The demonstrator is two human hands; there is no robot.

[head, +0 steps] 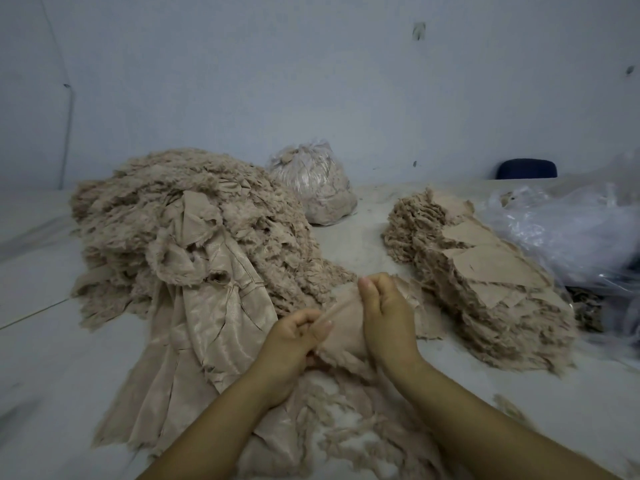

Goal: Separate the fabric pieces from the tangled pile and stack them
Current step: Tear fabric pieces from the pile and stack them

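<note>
A big tangled pile of beige frayed fabric [180, 220] covers the left of the table, with a long shiny sheet [207, 323] trailing toward me. On the right stands a tall stack of flat beige pieces [485, 282]. Between them, near the middle, both hands hold one small beige fabric piece [341, 330]. My left hand [294, 344] pinches its lower left edge between thumb and fingers. My right hand [384, 313] grips its upper right side with curled fingers. More frayed scraps [349, 427] lie under my forearms.
A clear plastic bag stuffed with beige scraps [315, 185] sits at the back centre. Crumpled clear plastic bags [571, 230] lie at the right edge. A dark blue chair back [526, 168] shows beyond the table. The grey table surface [52, 341] shows at left.
</note>
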